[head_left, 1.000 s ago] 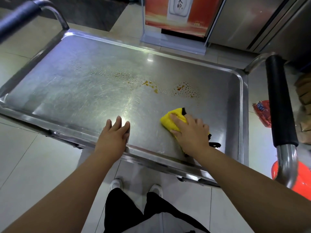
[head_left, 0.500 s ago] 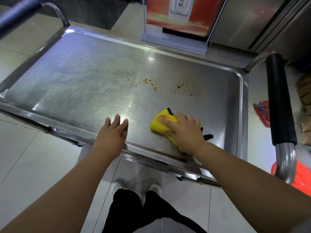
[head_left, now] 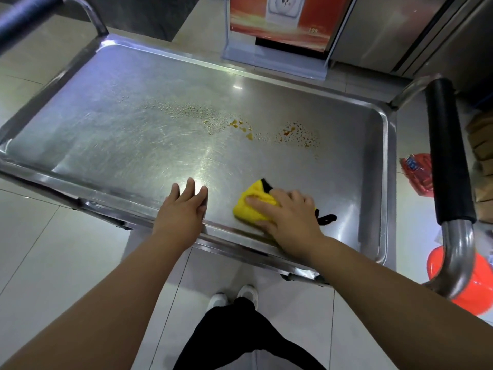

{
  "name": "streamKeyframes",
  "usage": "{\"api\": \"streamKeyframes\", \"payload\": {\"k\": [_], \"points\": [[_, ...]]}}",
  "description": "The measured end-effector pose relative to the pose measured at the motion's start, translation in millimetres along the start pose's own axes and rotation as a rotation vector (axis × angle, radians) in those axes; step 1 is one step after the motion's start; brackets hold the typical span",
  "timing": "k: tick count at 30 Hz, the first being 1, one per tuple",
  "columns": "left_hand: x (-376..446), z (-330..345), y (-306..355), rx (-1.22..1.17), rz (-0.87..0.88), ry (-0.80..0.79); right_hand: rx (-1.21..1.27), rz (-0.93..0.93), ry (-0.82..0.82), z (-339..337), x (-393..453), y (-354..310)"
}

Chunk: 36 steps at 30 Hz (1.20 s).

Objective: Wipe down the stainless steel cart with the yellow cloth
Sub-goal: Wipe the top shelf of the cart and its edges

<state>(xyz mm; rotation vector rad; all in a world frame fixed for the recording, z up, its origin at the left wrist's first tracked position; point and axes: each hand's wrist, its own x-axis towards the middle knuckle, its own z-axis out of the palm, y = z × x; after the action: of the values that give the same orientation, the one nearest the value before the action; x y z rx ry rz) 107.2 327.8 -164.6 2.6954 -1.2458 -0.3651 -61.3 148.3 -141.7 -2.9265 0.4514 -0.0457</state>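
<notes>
From the head camera, you look down on a shiny stainless steel cart [head_left: 120, 108] with a shallow rimmed tray top, standing on a pale tiled floor [head_left: 53, 249].

Your right hand [head_left: 290, 217] lies on top of a bunched yellow cloth with black trim [head_left: 252, 206], fingers curled over it and pressing it onto the tray surface close to the near rim, right of centre. A black loop of the cloth's trim sticks out to the right of your hand.

Your left hand [head_left: 184, 209] rests flat on the near rim of the cart, just left of the cloth, fingers straight and close together, holding nothing.

Farther from you, in the middle of the tray, sits a patch of orange-brown droplets and smears [head_left: 296, 134], well apart from the cloth, with a trail of finer droplets spreading leftward.

A black padded handle on a curved steel tube [head_left: 448, 156] rises at the right end of the cart; a similar dark handle [head_left: 24, 17] shows at the far left corner.

Beyond the cart stands a red and white sign in a clear holder [head_left: 280, 30]. Your white shoes [head_left: 234, 296] and black trousers show below the cart.
</notes>
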Motion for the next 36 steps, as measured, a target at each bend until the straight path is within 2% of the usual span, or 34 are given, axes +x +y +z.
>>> {"api": "streamKeyframes", "payload": {"k": [4, 7, 9, 13, 15, 20, 25, 30, 32, 36], "points": [[-3.1, -3.0, -1.9, 0.005, 0.033, 0.013, -0.014, -0.162, -0.011, 5.8, -14.9, 4.9], [-4.6, -5.1, -3.6, -0.011, 0.055, 0.026, -0.040, -0.157, -0.032, 1.5, -10.0, 13.5], [-4.8, -6.8, -3.8, -0.015, 0.059, 0.017, -0.065, -0.029, -0.016, -3.6, -3.7, 16.5], [-6.3, -9.9, -2.1, -0.042, 0.040, 0.003, -0.077, 0.411, -0.102, -9.3, 4.4, 33.5], [-6.5, -12.0, -1.8, -0.042, 0.044, 0.000, -0.078, 0.477, -0.088, -12.4, 3.7, 31.3], [-3.1, -12.7, -3.9, 0.005, 0.067, -0.021, -0.047, 0.422, -0.091, -9.2, -10.0, 17.1], [5.4, -16.2, 3.3, -0.020, 0.049, 0.003, -0.035, 0.190, -0.022, -5.3, -45.3, 7.3], [8.0, -19.7, 16.6, -0.076, 0.167, 0.032, -0.010, 0.086, -0.089, -9.8, -47.2, 23.1], [8.2, -17.6, 20.7, -0.063, 0.208, 0.007, -0.034, 0.165, -0.102, -12.7, -41.3, 28.7], [9.5, -12.1, 23.6, -0.042, 0.197, -0.043, -0.036, 0.558, -0.098, -18.0, -31.4, 43.3]]}}
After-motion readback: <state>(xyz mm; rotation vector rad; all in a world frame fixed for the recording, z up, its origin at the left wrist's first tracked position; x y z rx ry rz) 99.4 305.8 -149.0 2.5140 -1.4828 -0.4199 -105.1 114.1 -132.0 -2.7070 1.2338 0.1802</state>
